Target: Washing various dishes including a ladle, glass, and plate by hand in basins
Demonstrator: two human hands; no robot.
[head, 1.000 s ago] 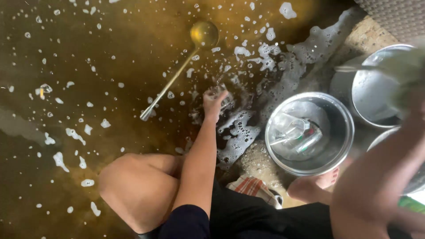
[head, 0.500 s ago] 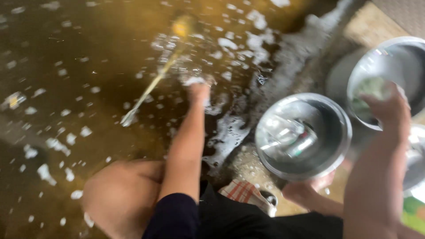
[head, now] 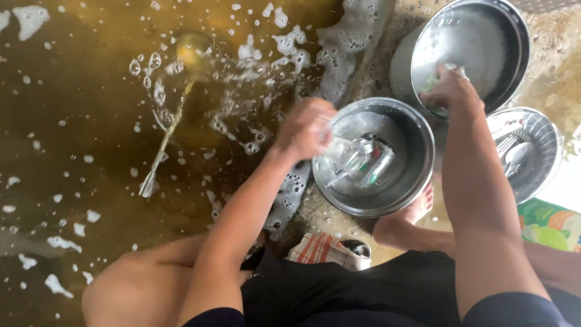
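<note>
**Glass coming out of the water, over the steel bowl**

Since the earlier frame your left hand [head: 305, 128] has left the muddy water and is now swinging a clear drinking glass [head: 348, 152] over the rim of the steel bowl [head: 417, 158]. Your fingers are closing round the glass near its base — the mouth is pointing down into the bowl, where other clear glassware is lying.

Your right hand [head: 451, 91] is reaching into the large steel pot [head: 514, 42] and pressing a pale scrubbing pad against its inner wall; the fingers are curling over it.

The glass is looking wet and soapy, so you are likely handling something light, stiff, slippery and breakable. Taking it round the body, not by the rim, seems safest. A long ladle [head: 172, 115] is lying under the foamy water [head: 72, 121], well apart from both hands.
</note>
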